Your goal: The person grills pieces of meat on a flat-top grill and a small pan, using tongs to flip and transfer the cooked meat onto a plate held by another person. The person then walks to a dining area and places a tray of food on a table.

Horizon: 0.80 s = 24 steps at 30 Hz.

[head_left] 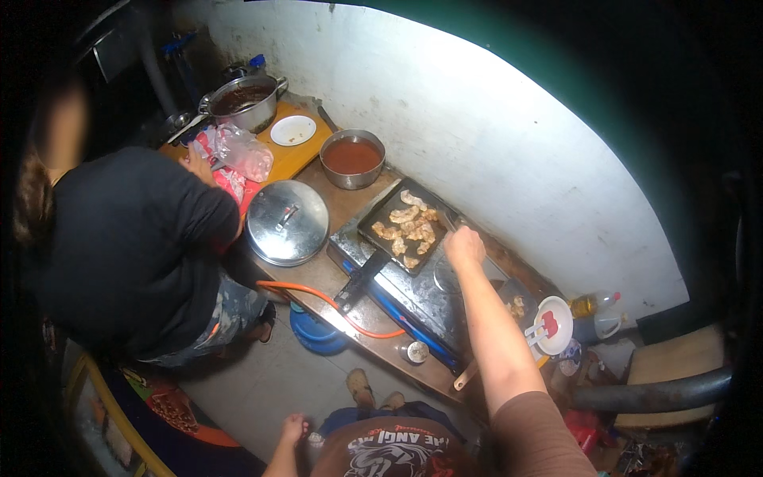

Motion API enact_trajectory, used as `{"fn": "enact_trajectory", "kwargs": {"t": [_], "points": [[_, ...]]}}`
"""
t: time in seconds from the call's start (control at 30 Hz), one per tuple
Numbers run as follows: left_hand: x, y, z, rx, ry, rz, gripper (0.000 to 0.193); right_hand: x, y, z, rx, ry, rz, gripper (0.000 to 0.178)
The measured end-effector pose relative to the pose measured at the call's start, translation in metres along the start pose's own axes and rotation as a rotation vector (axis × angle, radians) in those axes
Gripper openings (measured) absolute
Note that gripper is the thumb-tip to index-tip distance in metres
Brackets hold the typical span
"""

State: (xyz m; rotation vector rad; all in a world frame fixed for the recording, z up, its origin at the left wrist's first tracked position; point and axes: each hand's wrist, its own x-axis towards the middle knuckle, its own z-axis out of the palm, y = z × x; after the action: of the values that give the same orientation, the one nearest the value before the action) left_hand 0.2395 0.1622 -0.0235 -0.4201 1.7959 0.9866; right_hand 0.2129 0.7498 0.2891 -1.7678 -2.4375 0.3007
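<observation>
My right hand (465, 246) is closed around a thin metal utensil (450, 221), mostly covered by my fingers. Its tip reaches to the right edge of a square black pan (367, 227), where several browned meat pieces (405, 224) lie. The pan rests on a gas stove (439, 304), its black handle (362, 280) jutting toward the front edge. Down beside my body, away from the counter, my left hand (294, 429) hangs with curled fingers and nothing visible in it.
A person in a dark shirt (127, 246) stands at left, one hand by a plastic bag (242, 151). Nearby are a lidded pot (287, 222), a pot of red-brown sauce (352, 157) and a white plate (293, 131). An orange hose (334, 306) crosses the counter front. A white bowl (554, 326) sits right.
</observation>
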Motion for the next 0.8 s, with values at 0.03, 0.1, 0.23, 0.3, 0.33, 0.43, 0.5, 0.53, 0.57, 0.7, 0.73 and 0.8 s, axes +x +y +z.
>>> {"fn": "enact_trajectory", "kwargs": {"t": [0.03,0.1,0.23,0.3,0.33,0.43,0.5,0.53,0.57,0.7,0.73,0.8], "points": [[-0.003,0.001,-0.001,0.039,0.013,-0.012,0.021,-0.003,-0.003,0.0,-0.012,-0.021,-0.067,0.031],[-0.008,0.003,-0.002,0.041,0.017,-0.01,0.021,-0.007,-0.011,0.002,-0.043,-0.038,-0.195,0.035],[-0.011,0.007,-0.003,0.002,0.023,-0.024,0.021,-0.02,-0.032,0.02,-0.126,-0.123,-0.385,0.032],[-0.009,0.007,-0.002,-0.048,0.009,-0.003,0.021,-0.02,-0.038,0.024,-0.129,-0.098,-0.392,0.03],[-0.008,0.006,-0.001,-0.059,0.012,-0.004,0.021,-0.02,-0.039,0.024,-0.135,-0.093,-0.387,0.03],[-0.004,0.002,0.002,-0.078,-0.003,0.041,0.021,-0.02,-0.04,0.008,-0.114,-0.099,-0.325,0.03],[-0.002,-0.002,0.003,-0.078,-0.012,0.016,0.02,-0.021,-0.04,-0.011,-0.072,-0.1,-0.29,0.032],[-0.001,-0.004,0.003,-0.074,-0.014,0.002,0.019,-0.021,-0.039,-0.022,-0.042,-0.093,-0.277,0.033],[0.0,-0.005,0.003,-0.07,-0.019,0.002,0.02,-0.02,-0.039,-0.031,-0.012,-0.083,-0.264,0.034],[0.003,-0.006,0.003,-0.059,-0.024,-0.02,0.018,-0.009,-0.03,-0.048,0.114,-0.172,-0.188,0.035],[0.004,-0.005,0.003,-0.061,-0.023,-0.027,0.015,-0.004,-0.028,-0.045,0.117,-0.179,-0.169,0.037],[0.005,-0.004,0.002,-0.085,-0.019,-0.025,0.015,0.007,-0.024,-0.035,0.095,-0.168,-0.131,0.039]]}}
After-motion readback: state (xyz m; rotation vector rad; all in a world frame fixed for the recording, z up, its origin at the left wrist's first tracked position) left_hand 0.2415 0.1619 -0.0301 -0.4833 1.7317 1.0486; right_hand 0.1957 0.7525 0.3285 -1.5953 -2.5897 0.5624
